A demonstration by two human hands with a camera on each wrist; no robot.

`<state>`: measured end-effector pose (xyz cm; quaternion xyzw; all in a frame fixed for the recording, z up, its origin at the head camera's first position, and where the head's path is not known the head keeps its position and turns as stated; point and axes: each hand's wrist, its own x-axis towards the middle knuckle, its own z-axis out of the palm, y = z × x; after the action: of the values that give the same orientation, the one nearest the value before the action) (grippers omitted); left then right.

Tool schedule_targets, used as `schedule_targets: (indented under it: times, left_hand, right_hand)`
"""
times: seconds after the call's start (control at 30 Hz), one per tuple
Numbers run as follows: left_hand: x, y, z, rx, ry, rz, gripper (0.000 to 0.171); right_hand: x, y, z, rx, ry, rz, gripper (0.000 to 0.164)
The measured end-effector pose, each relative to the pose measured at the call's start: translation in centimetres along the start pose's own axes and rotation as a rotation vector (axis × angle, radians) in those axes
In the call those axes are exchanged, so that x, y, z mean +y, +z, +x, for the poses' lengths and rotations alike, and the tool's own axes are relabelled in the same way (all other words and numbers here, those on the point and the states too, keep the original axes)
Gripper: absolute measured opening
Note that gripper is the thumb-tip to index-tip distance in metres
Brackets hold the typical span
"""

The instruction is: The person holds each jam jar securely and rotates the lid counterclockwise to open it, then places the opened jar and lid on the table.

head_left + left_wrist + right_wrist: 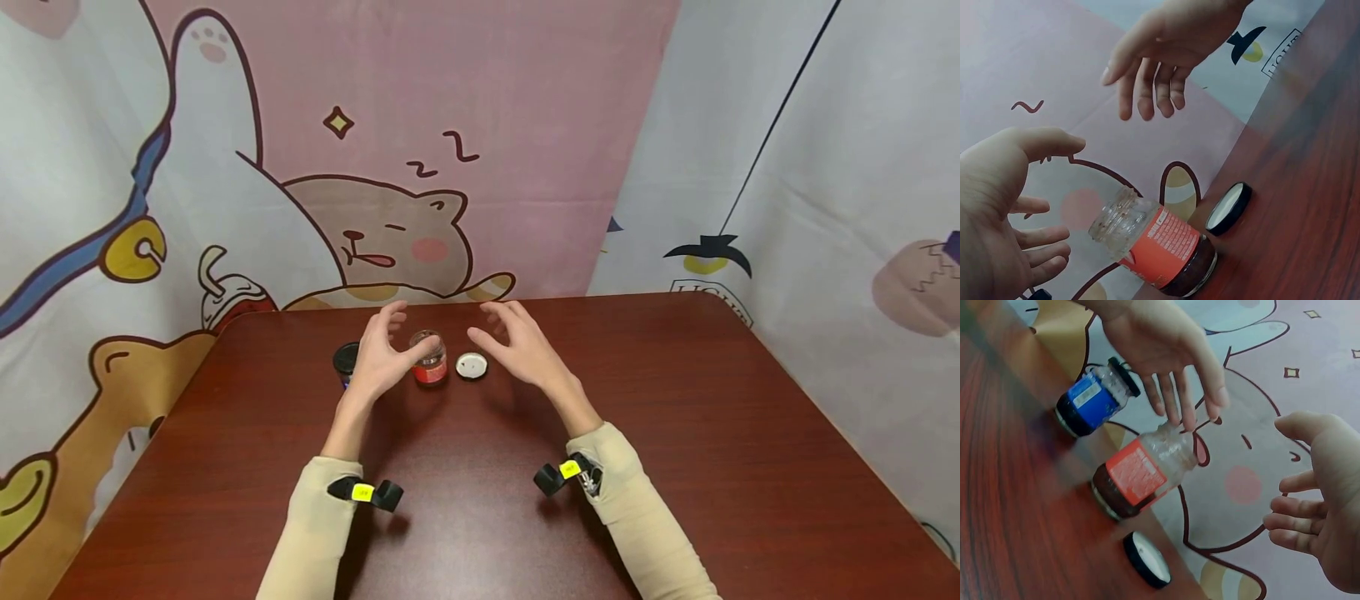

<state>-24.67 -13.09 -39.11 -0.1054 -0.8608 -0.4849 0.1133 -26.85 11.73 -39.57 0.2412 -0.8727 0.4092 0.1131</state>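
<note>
An uncapped glass jar with a red label (431, 370) stands upright on the table, dark contents low inside it. Its lid (471, 366) lies to the right, white inside facing up. My left hand (384, 357) hovers just left of the jar, fingers loosely bent and holding nothing; its thumb overlaps the jar in the head view. Raised beyond the lid on the right, my right hand (523, 343) is likewise unoccupied, thumb apart from the fingers. A second jar with a blue label (1090, 403) and dark lid stands left of the red one, partly behind my left hand in the head view.
The brown wooden table (480, 517) reaches to a cartoon-printed cloth (525, 150) hanging behind it. More printed cloth hangs along the right side. Each forearm wears a small black wrist camera (387, 496) on its sleeve.
</note>
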Motion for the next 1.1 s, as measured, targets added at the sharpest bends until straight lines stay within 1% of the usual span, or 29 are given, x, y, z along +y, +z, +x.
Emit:
schedule_targets:
  times: [0.1,0.3,0.43,0.53,0.63,0.83,0.97,1.1]
  left_hand:
    - [-0.1,-0.3,0.1,0.007,0.009,-0.003,0.078]
    - [-0.2,-1.4,0.0,0.009,-0.009,-0.016,0.077]
    - [-0.4,-2.0,0.0,0.001,-0.026,0.012,0.076]
    - [-0.6,-2.4,0.0,-0.017,-0.037,0.042,0.076]
    - [-0.6,-2.8,0.0,-0.041,-0.044,0.052,0.077]
    - [-0.9,-3.6,0.0,-0.087,-0.068,0.045,0.079]
    - [-1.1,-4.3,0.0,-0.115,-0.072,0.042,0.077]
    - [-1.3,-5.0,-0.1,-0.136,-0.079,0.019,0.075]
  right_hand:
    - [-0.7,-0.3,0.0,0.010,-0.019,0.017,0.054]
    - [-2.0,-0.3,0.3,0.017,-0.049,0.035,0.052]
    - [-2.4,-0.2,0.5,0.018,-0.063,0.041,0.052]
    - [-2.7,0.0,0.6,0.019,-0.062,0.046,0.051]
    - [-2.9,0.1,0.7,0.020,-0.064,0.052,0.051]
    - [-3.5,0.5,1.0,0.009,-0.073,0.063,0.050]
    - [-3.9,0.9,1.2,0.003,-0.087,0.079,0.050]
    - [-4.4,1.3,1.3,-0.004,-0.099,0.089,0.052]
